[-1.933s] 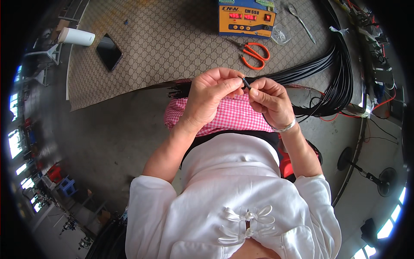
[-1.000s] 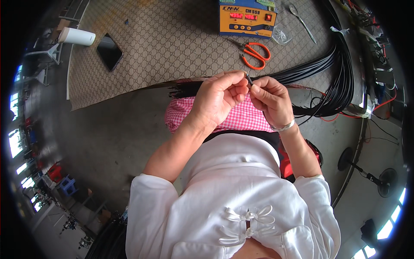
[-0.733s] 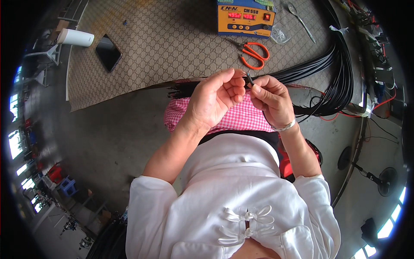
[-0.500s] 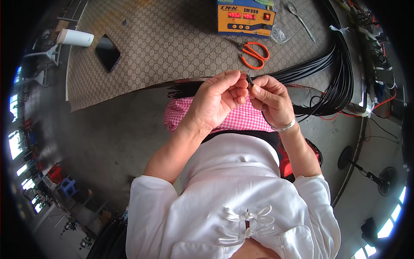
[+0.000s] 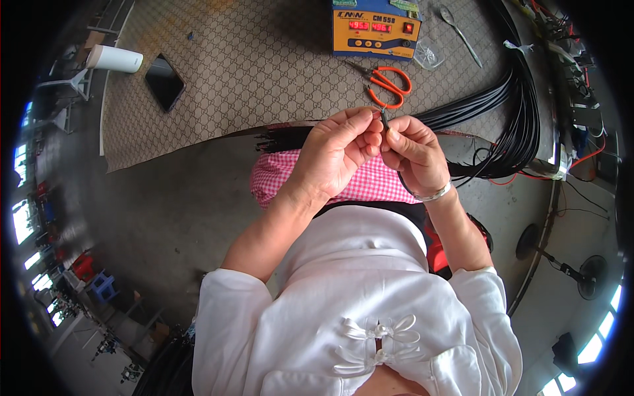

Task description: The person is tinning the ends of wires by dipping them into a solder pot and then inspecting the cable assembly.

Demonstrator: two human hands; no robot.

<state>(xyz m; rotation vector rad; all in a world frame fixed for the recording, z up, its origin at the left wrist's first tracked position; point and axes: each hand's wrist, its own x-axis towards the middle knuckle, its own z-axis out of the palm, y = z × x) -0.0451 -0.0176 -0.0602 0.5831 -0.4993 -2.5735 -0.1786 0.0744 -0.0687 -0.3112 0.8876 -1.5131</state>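
Observation:
My right hand (image 5: pixel 417 150) grips a black cable (image 5: pixel 386 121) close to its stripped end, thumb and forefinger around the sheath. Thin wires fan from that end toward my left hand (image 5: pixel 335 148). The thumb and forefinger of my left hand are pinched at the wire tips, and its other fingers curl beneath. What exactly lies in the left pinch is too small to make out fully, though a thin reddish wire shows there. Just beyond the fingertips lie scissors (image 5: pixel 395 80) with orange handles. A pink checked cloth (image 5: pixel 274 173) covers my lap under both hands.
A thick bundle of black cables (image 5: pixel 523 125) curves along the table's right side. An orange and blue box with a lit display (image 5: pixel 375 33) stands at the back, near a small clear bag (image 5: pixel 429 55) and a spoon (image 5: pixel 461 34). Left lie a phone (image 5: pixel 165 82) and a white tumbler (image 5: pixel 115 59).
My left fingertips have shifted slightly at the wires, and the cable end stands a little more upright. Both hands keep nearly the same place.

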